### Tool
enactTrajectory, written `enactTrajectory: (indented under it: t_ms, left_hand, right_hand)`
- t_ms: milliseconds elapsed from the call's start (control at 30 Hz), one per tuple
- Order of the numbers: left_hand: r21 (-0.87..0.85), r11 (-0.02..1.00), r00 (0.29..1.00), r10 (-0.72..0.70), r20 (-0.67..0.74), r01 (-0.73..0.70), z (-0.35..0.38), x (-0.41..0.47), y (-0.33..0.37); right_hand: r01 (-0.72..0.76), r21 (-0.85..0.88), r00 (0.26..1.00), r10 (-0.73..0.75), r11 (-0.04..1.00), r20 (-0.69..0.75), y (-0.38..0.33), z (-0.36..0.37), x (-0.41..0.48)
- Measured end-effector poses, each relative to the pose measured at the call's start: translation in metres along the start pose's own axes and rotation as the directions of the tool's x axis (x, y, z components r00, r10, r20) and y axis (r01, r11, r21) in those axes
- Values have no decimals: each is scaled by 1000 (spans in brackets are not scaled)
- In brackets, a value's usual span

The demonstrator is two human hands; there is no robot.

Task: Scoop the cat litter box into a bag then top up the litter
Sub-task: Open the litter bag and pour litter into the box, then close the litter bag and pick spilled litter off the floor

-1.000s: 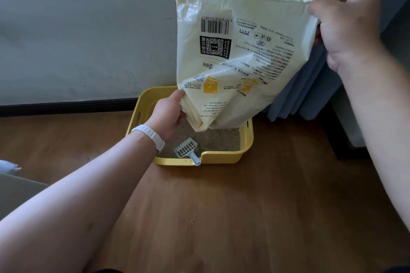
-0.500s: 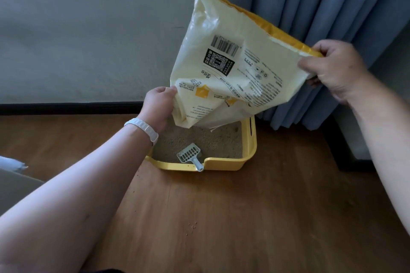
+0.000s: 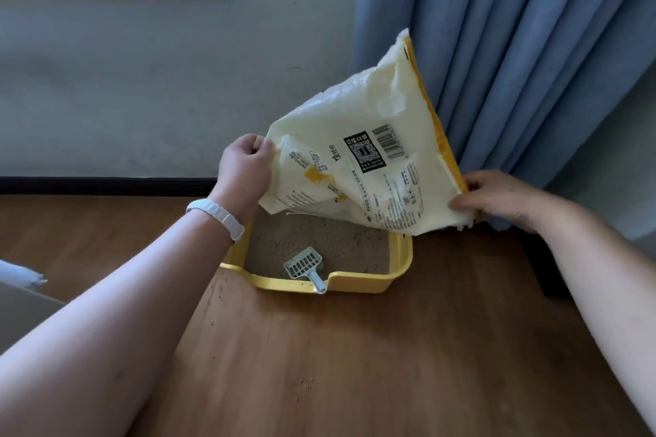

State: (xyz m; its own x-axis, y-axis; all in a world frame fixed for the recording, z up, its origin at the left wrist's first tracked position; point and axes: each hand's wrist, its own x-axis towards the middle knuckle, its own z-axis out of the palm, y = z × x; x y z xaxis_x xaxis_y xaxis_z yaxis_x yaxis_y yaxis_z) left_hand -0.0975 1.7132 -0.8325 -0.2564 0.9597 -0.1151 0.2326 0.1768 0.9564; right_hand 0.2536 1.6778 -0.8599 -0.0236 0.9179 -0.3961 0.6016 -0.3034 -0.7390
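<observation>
A cream litter bag [image 3: 369, 167] with a yellow edge and black barcodes hangs limp above the yellow litter box [image 3: 358, 284] on the wood floor. My left hand [image 3: 245, 167] grips the bag's left corner, with a white band on its wrist. At the right, my right hand [image 3: 497, 199] pinches the bag's lower right corner by the yellow edge. The box holds grey-brown litter [image 3: 319, 241]. A pale slotted scoop [image 3: 304, 268] lies in the litter, its handle resting over the notch in the front rim. The bag hides the box's back part.
Blue curtains [image 3: 514, 57] hang behind the bag at the right. A white wall with a dark baseboard [image 3: 106, 184] runs behind the box. Litter grains [image 3: 305, 383] dot the floor in front. A pale object [image 3: 17, 277] lies at the left edge.
The bag has swung down and to the right, from held high and upright to tilted low over the box. My right hand dropped from the top right to beside the box's right side.
</observation>
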Motion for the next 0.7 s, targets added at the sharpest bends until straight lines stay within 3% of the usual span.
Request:
enactTrajectory:
  t_ms: [67,133,233,300,367,500,700]
  left_hand:
    - [62,994,996,93,10,-94,-1,-2,6]
    - [140,970,980,198,27,-199,0,-4,9]
    - [252,900,934,351,66,-356,4,-10,10]
    - [326,832,892,441,105,-449,4,-14,7]
    - [394,752,845,508,165,-529,3,-18,3]
    - [422,591,719,636,279,-687,5,-24,-6]
    - [345,475,586,679,441,-810,15,-33,-16]
  right_hand:
    - [-23,65,992,15,998,129,2,-1,-1]
    - [-6,250,976,-49,968,214,-2,-5,-2]
    - [98,615,959,-240,782,152,-16,-18,0]
    - [160,725,934,-340,670,109,-34,-23,-1]
    - [179,688,931,-347,703,113,-52,-18,-3]
    - [189,366,956,-256,911,141,-83,17,2]
    - [200,178,925,-246,963,290,-109,69,7]
